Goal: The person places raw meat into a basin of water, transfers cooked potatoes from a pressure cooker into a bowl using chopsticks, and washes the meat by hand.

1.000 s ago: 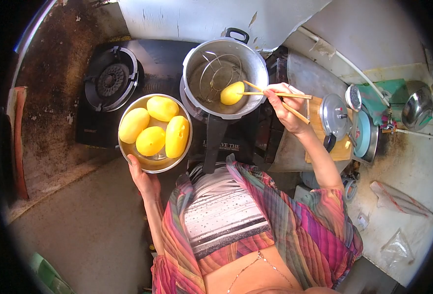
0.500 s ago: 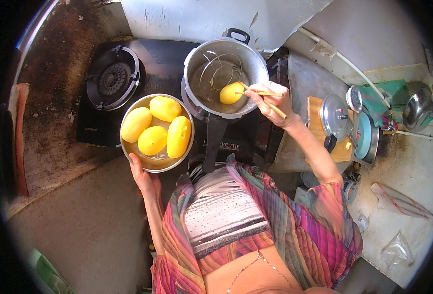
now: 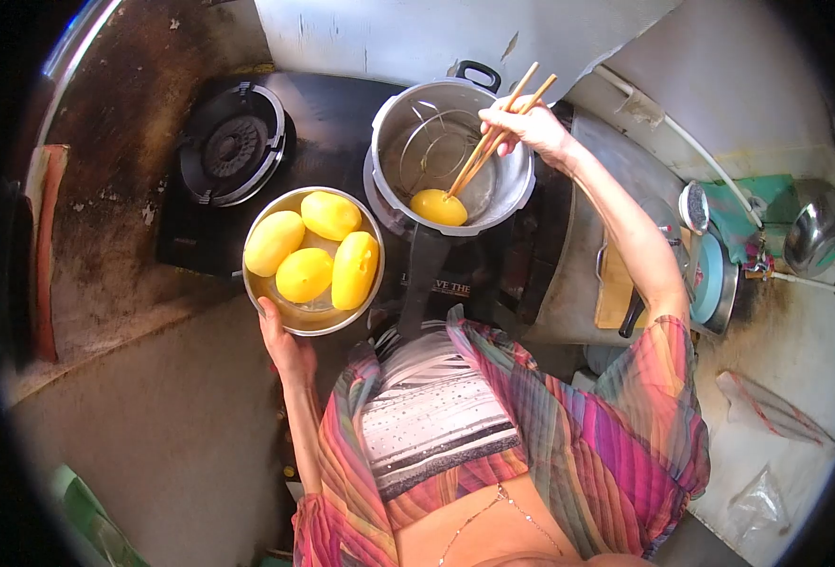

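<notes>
My left hand (image 3: 286,345) is closed on the near rim of a round metal bowl (image 3: 321,323). Several smooth yellow potatoes (image 3: 273,243), apparently peeled, lie in it. To the right, a deep pressure cooker pot (image 3: 523,180) stands on the stove, its long black handle pointing at me. Above its right side, my right hand (image 3: 531,129) grips a pair of chopsticks (image 3: 479,156) slanting down into the pot. Their tips touch one more yellow potato (image 3: 438,208) by the pot's near wall. A wire rack (image 3: 424,151) sits inside the pot.
An unused burner (image 3: 232,144) is on the left of the black stove (image 3: 332,123). At right are a wooden cutting board (image 3: 616,293), partly behind my arm, a blue basin (image 3: 707,279), a strainer ladle (image 3: 693,208) and a metal bowl (image 3: 814,236).
My right hand has risen and the chopsticks now point steeply down. The potato in the pot has shifted towards the near wall. My left hand still holds the bowl.
</notes>
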A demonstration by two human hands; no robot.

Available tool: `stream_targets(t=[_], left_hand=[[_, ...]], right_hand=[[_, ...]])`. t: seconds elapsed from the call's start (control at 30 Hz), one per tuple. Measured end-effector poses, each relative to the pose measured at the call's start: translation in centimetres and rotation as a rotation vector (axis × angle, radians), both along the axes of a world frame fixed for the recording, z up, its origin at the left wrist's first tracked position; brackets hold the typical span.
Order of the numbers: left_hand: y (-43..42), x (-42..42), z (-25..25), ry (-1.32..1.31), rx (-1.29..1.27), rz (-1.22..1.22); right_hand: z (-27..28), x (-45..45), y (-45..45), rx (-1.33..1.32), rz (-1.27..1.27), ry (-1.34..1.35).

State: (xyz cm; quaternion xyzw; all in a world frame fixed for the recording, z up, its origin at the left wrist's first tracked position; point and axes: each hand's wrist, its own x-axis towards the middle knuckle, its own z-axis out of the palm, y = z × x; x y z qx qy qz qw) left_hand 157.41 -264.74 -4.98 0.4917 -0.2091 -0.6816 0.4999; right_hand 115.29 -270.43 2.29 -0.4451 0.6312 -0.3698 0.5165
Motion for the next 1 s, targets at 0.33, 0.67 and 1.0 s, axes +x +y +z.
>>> stream_targets(t=[0.33,0.67,1.0], left_hand=[[0.0,0.3,-0.5,0.082,-0.027,-0.024],[-0.4,-0.1,-0.7,0.109,-0.058,-0.055],[0.0,-0.7,0.8,0.126,-0.154,-0.065]], right_hand=[[0.0,-2.1,1.9,-0.045,-0.187,-0.196],[-2.2,-3.3,3.9,-0.148,-0.351,-0.495],[3.7,5.9,1.6,-0.165,-0.189,-0.566]])
